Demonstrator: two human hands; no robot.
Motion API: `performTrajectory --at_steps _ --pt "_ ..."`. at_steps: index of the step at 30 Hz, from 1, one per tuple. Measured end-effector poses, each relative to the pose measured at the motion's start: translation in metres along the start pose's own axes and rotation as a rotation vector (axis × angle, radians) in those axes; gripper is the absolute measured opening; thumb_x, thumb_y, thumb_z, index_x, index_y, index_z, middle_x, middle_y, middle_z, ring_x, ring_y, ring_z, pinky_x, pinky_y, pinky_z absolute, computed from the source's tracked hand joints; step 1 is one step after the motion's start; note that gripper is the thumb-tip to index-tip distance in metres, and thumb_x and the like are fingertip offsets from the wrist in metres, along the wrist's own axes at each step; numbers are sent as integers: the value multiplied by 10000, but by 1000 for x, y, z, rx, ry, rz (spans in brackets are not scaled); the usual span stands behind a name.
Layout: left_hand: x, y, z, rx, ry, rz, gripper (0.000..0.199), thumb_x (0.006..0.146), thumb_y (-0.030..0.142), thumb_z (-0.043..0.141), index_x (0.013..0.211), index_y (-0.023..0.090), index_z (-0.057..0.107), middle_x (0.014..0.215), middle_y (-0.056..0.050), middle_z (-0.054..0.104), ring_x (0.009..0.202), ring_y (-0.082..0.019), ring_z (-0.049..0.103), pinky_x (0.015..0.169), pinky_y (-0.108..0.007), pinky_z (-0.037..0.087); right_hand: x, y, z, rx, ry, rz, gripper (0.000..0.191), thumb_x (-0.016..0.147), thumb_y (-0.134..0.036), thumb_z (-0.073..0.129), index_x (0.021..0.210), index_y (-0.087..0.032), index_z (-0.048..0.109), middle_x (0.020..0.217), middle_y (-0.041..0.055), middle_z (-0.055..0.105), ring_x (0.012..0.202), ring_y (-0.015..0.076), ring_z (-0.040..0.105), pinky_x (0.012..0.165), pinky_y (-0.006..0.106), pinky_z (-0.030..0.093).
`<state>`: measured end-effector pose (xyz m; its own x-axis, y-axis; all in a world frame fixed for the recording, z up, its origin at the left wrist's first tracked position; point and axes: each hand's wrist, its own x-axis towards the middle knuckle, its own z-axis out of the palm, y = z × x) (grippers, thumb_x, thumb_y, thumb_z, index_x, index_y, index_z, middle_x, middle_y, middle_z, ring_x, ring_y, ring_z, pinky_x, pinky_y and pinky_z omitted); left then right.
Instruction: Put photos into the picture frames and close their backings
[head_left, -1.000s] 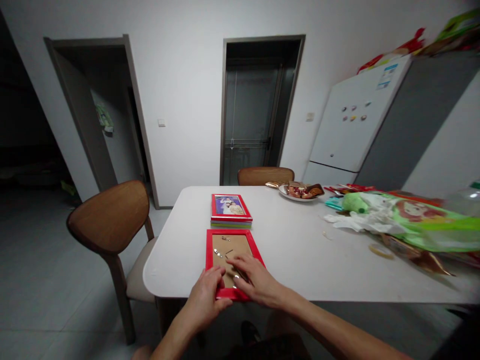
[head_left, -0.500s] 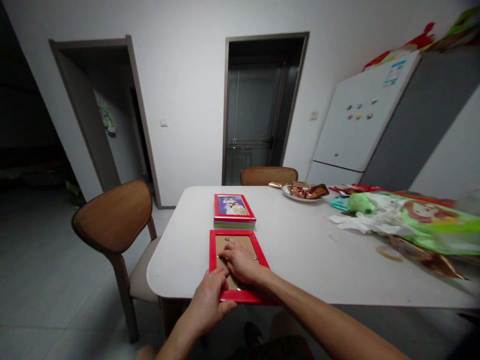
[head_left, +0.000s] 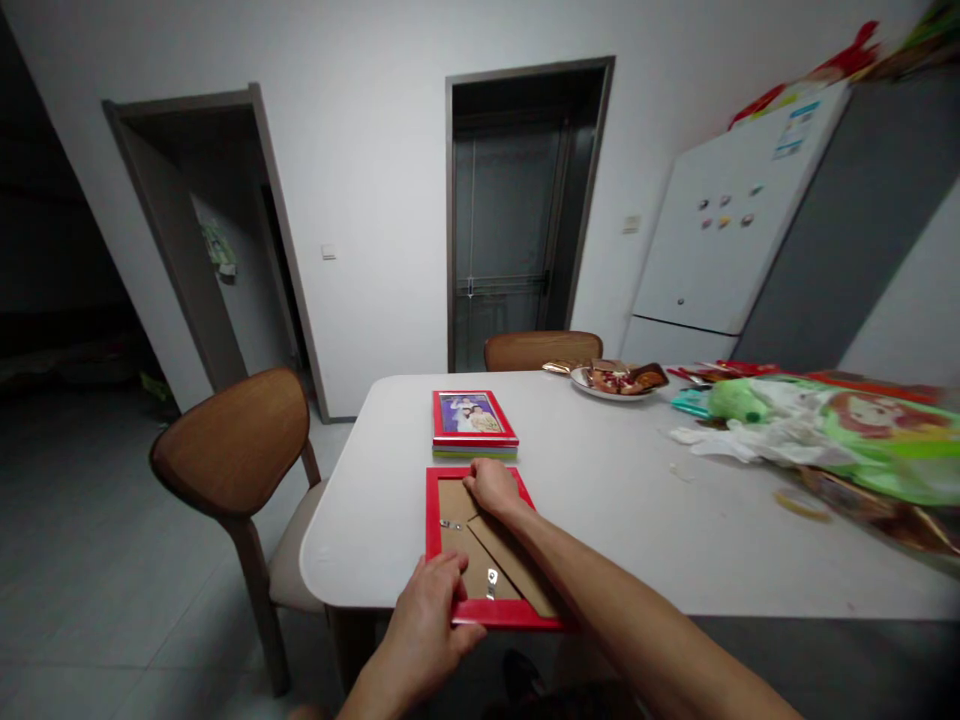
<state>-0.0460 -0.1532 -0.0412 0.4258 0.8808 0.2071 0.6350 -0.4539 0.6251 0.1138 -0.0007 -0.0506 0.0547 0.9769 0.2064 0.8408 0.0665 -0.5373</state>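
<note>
A red picture frame (head_left: 433,515) lies face down near the front edge of the table, its brown backing board (head_left: 454,545) showing. Small metal pieces (head_left: 492,583) sit on the board. A brown strip (head_left: 517,560) runs slantwise across it, partly under my right forearm. My left hand (head_left: 431,610) grips the frame's lower left corner, thumb at the front edge and fingers on top. At the upper edge of the backing, my right hand (head_left: 493,487) is closed with curled fingers; what the fingertips hold is hidden. Just beyond lies a stack topped by a red-framed photo (head_left: 474,415).
The frames lie on a white table (head_left: 615,500). Toward the back stands a plate of food (head_left: 619,395). Green and white plastic packaging (head_left: 840,420) covers the right side, with a tape roll (head_left: 802,506) before it. Wooden chairs (head_left: 236,440) (head_left: 544,350) stand left and behind.
My right hand has moved from the left middle of the backing up to its top edge. The slanted brown strip and more metal pieces now show. My left hand keeps its corner.
</note>
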Motion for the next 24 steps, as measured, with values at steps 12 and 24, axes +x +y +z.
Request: performTrajectory --at_steps 12,24 --pt "15 36 28 274 -81 49 427 615 82 508 1041 117 495 1279 -143 395 1209 -264 290 1003 -485 200 -28 23 -54 278 35 -92 235 709 -261 423 792 -151 614 814 61 648 711 137 574 640 218 408" --pt "39 92 2 -945 490 5 227 715 285 509 902 188 426 985 -78 568 977 -220 520 833 -355 415 -108 -9 -40 1186 -187 216 440 769 -455 323 1107 -189 416 921 78 624 734 171 608 586 272 475"
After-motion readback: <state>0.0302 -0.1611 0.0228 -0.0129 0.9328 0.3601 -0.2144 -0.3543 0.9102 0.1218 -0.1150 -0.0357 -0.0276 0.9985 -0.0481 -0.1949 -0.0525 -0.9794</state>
